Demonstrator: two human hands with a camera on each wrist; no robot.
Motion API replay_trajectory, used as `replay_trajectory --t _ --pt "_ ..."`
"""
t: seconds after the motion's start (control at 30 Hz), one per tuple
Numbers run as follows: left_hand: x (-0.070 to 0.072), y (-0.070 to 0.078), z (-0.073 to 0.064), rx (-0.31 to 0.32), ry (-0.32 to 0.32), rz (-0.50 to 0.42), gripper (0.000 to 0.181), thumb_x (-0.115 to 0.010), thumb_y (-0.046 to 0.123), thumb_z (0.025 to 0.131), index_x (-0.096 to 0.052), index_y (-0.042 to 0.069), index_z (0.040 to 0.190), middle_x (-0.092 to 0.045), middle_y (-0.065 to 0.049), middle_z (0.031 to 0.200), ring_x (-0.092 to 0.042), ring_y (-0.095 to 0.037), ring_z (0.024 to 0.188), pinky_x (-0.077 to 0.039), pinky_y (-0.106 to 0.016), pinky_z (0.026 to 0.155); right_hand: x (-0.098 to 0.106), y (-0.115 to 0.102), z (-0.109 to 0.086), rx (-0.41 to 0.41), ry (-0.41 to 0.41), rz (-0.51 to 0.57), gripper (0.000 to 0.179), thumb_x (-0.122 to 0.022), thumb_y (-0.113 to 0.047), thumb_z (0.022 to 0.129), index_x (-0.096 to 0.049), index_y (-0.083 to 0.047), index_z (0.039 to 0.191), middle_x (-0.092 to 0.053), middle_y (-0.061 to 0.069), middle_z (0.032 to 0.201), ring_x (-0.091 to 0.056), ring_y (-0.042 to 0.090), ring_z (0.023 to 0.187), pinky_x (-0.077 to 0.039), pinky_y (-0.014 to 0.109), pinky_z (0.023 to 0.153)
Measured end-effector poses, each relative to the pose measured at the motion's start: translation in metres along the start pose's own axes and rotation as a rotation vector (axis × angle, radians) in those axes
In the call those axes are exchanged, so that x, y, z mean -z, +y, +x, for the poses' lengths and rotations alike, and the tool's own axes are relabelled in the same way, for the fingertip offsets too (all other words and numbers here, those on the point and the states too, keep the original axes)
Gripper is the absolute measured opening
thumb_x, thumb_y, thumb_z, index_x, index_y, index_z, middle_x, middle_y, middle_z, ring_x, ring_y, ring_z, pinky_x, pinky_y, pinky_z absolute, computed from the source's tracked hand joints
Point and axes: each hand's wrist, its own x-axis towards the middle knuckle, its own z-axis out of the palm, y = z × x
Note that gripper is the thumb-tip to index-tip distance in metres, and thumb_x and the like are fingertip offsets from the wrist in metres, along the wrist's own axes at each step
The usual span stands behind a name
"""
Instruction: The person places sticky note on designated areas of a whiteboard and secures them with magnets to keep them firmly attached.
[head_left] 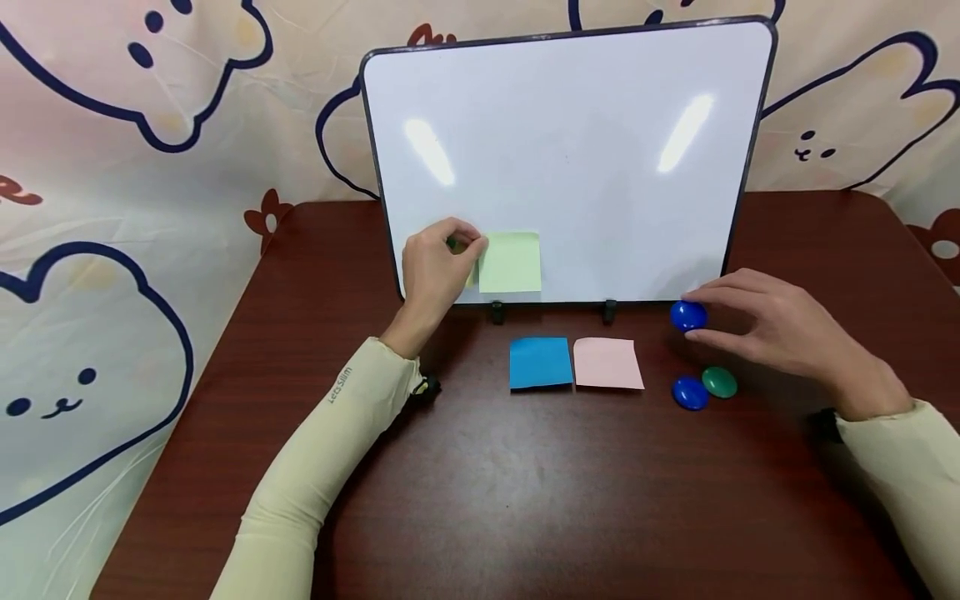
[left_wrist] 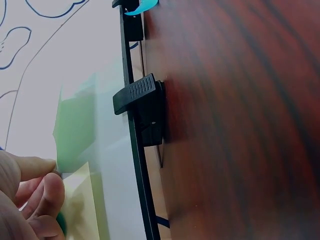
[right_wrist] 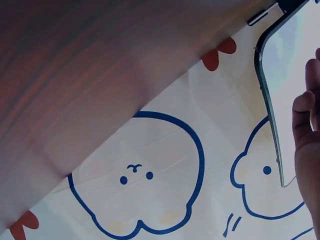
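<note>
My left hand [head_left: 437, 265] pinches the upper left corner of a pale green sticky note [head_left: 511, 262], which lies against the lower part of the whiteboard [head_left: 570, 158]. Partly hidden behind that hand, a yellow sticky note [left_wrist: 82, 207] is on the board, with a bit of a green round magnet [left_wrist: 61, 223] showing. At the board's lower right corner my right hand [head_left: 780, 321] holds a glossy blue round magnet [head_left: 687, 316] between thumb and fingers. In the right wrist view, the right fingers [right_wrist: 303, 107] show at the edge, the magnet hidden.
On the brown table [head_left: 540, 500], a blue sticky note [head_left: 540, 363] and a pink one [head_left: 607, 363] lie before the board. A second blue magnet [head_left: 690, 392] and a green magnet [head_left: 720, 382] sit below my right hand. Black clips [head_left: 609, 312] support the board; a patterned curtain [head_left: 97, 208] hangs behind.
</note>
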Motion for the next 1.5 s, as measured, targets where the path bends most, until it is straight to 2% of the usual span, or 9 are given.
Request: replay_trajectory --t 0.27,0.37,0.87,1.1,1.4,1.5 --pt "-0.001 -0.001 0.0 -0.006 -0.003 0.004 0.015 -0.074 0.022 0.09 -0.076 0.008 0.094 -0.076 -0.009 0.087 -0.068 -0.022 0.077 -0.054 -0.036 0.069 -0.01 0.0 0.011 0.134 0.063 0.044 0.064 -0.094 -0.015 0.056 -0.074 -0.013 0.116 -0.072 0.002 0.109 -0.062 0.011 0.099 -0.029 -0.003 0.098" --pt "-0.001 -0.002 0.0 -0.007 -0.006 -0.001 0.015 -0.074 0.021 0.09 -0.076 0.007 0.094 -0.076 -0.009 0.087 -0.068 -0.022 0.077 -0.054 -0.036 0.069 -0.012 0.001 0.015 0.158 0.07 0.05 0.064 -0.093 -0.013 0.056 -0.073 -0.012 0.116 -0.072 0.003 0.11 -0.062 0.014 0.1 -0.028 -0.003 0.099" --pt "-0.003 -0.001 0.0 -0.001 -0.015 -0.012 0.015 -0.074 0.022 0.091 -0.076 0.007 0.095 -0.076 -0.009 0.088 -0.068 -0.022 0.077 -0.055 -0.035 0.07 -0.013 -0.004 0.024 0.147 0.034 0.028 0.065 -0.094 -0.015 0.057 -0.073 -0.014 0.119 -0.071 0.003 0.111 -0.062 0.016 0.101 -0.027 -0.004 0.097" --pt "-0.003 -0.001 0.0 -0.003 -0.013 -0.011 0.015 -0.074 0.022 0.09 -0.076 0.007 0.094 -0.076 -0.009 0.087 -0.068 -0.022 0.076 -0.055 -0.035 0.069 -0.012 -0.008 0.026 0.153 0.044 0.021 0.065 -0.094 -0.016 0.057 -0.073 -0.014 0.118 -0.071 0.003 0.111 -0.062 0.014 0.103 -0.027 -0.004 0.096" --pt "-0.002 -0.003 0.0 -0.002 -0.005 -0.002 0.016 -0.074 0.023 0.09 -0.077 0.008 0.094 -0.076 -0.009 0.087 -0.068 -0.022 0.076 -0.054 -0.035 0.068 -0.018 -0.016 0.033 0.218 0.044 0.036 0.054 -0.089 -0.027 0.071 -0.072 -0.014 0.121 -0.072 0.002 0.113 -0.062 0.014 0.102 -0.029 -0.001 0.098" --pt "-0.002 -0.003 0.001 -0.008 -0.003 0.002 0.016 -0.075 0.023 0.09 -0.077 0.008 0.094 -0.076 -0.009 0.087 -0.068 -0.021 0.076 -0.054 -0.035 0.068 -0.02 -0.019 0.035 0.221 0.051 0.051 0.051 -0.083 -0.04 0.079 -0.072 -0.014 0.121 -0.072 0.002 0.113 -0.062 0.014 0.102 -0.029 -0.001 0.098"
